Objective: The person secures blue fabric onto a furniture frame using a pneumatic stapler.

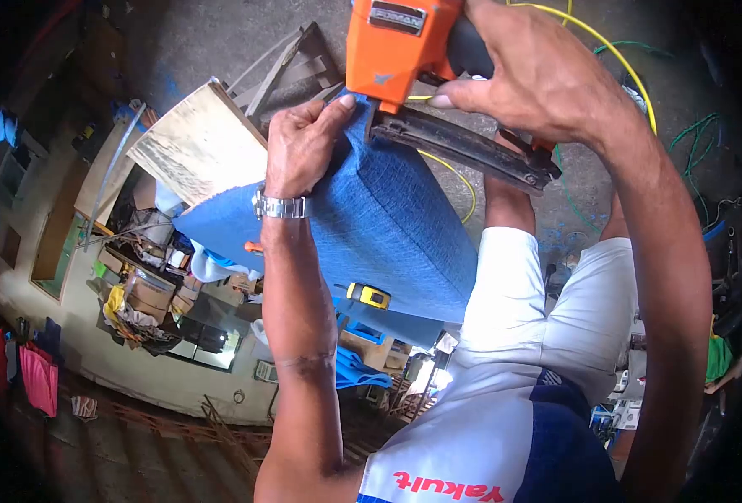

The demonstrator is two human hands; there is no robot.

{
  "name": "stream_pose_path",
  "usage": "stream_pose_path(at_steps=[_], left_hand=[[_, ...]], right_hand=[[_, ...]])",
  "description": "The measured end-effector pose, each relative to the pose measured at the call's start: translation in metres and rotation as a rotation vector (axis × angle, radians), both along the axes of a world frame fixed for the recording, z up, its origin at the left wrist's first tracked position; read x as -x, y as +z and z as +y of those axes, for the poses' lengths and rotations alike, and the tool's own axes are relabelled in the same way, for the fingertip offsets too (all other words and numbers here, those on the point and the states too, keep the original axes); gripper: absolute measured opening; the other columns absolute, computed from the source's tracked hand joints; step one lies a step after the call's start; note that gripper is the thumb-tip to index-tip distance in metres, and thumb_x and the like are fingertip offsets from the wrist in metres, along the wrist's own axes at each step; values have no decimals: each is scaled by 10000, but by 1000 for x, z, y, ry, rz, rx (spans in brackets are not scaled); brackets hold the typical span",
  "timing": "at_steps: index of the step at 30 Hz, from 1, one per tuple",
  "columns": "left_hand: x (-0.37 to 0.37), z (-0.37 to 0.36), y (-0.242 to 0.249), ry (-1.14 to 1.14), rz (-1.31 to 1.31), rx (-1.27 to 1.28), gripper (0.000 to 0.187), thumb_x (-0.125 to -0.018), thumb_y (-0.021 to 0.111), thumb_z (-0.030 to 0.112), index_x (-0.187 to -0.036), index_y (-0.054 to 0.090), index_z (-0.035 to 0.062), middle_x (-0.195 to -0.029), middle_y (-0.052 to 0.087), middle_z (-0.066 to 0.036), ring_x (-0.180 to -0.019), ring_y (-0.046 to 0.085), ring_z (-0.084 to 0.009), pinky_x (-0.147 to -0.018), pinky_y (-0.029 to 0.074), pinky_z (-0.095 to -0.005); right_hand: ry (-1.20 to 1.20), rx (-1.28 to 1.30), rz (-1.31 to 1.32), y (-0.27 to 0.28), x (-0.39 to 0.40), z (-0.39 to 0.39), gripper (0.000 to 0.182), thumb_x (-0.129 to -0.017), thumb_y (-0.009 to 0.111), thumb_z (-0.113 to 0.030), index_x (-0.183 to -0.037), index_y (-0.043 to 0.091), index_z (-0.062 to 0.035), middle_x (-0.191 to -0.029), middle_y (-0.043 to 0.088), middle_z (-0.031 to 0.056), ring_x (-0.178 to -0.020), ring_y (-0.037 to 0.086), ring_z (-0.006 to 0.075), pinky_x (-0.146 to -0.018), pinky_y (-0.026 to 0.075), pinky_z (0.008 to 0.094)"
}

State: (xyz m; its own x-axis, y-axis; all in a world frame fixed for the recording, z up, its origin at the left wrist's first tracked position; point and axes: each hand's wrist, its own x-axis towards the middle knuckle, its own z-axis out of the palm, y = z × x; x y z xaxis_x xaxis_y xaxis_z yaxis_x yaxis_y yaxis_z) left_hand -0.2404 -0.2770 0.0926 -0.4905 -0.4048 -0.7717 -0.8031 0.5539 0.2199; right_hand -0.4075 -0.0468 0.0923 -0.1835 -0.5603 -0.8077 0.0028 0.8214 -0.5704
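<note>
My right hand (pixel 530 75) is wrapped round the dark grip of an orange staple gun (pixel 392 54), with the thumb stretched along its underside. The gun's nose meets the upper edge of a blue upholstered piece (pixel 387 218), and its long black magazine points right. Close to the nose, my left hand (pixel 299 142), with a metal watch (pixel 280 205) on the wrist, is closed on the blue fabric at that edge. Its thumb presses on top; the other fingers are partly hidden. A yellow and black tape measure (pixel 368 295) rests on the blue piece, below an orange-handled object (pixel 253 246).
A pale wooden panel (pixel 203 147) stands left of the blue piece, with a dark wooden frame (pixel 287 71) behind it. A yellow hose (pixel 614 50) and a green cord (pixel 696 142) trail across the floor. Cluttered boxes and bags (pixel 148 293) are at the left.
</note>
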Motion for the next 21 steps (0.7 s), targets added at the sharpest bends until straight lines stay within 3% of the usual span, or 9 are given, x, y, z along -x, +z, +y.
stream_pose_path(at_steps=[2, 7, 10, 13, 16, 21], left_hand=[[-4, -2, -2, 18, 43, -19, 491, -926, 725, 360, -594, 573, 32, -541, 467, 51, -519, 372, -47, -451, 307, -280], [-1, 2, -1, 52, 45, -49, 421, -926, 711, 315, -641, 627, 17, -546, 498, 40, -520, 422, -47, -459, 344, -273], [2, 2, 0, 24, 3, 30, 323, -921, 684, 255, -734, 702, -7, -586, 561, 18, -550, 472, -45, -489, 380, -257], [5, 13, 5, 196, 132, -48, 276, -912, 664, 221, -858, 749, -36, -645, 624, -4, -582, 504, -51, -528, 413, -254], [0, 4, 0, 113, 117, -31, 288, -911, 667, 230, -954, 758, -40, -712, 675, -13, -609, 531, -59, -562, 439, -257], [-5, -3, -5, 46, 120, -31, 332, -911, 680, 274, -846, 732, -47, -612, 638, -90, -562, 531, -123, -557, 446, -322]], right_hand=[[18, 160, -20, -8, 0, 8, 701, -826, 734, -452, -1144, 550, 145, -911, 677, 294, -871, 709, 355, -767, 581, 421], [6, 223, 183, 2, -14, 8, 665, -840, 718, -436, -1125, 564, 145, -921, 679, 300, -870, 707, 365, -765, 580, 430], [61, 189, 124, 10, -7, -3, 617, -858, 705, -395, -1118, 569, 148, -927, 680, 299, -864, 707, 364, -761, 585, 428], [111, 303, 137, 14, 0, -2, 522, -899, 678, -319, -1095, 577, 154, -923, 684, 293, -851, 711, 345, -750, 596, 426], [276, 127, 6, 38, 27, -36, 386, -910, 670, -243, -991, 623, 131, -909, 693, 272, -851, 716, 316, -764, 599, 418], [256, 144, 306, 56, 18, -43, 424, -849, 703, -265, -1060, 608, 90, -940, 696, 245, -900, 704, 331, -799, 572, 428]])
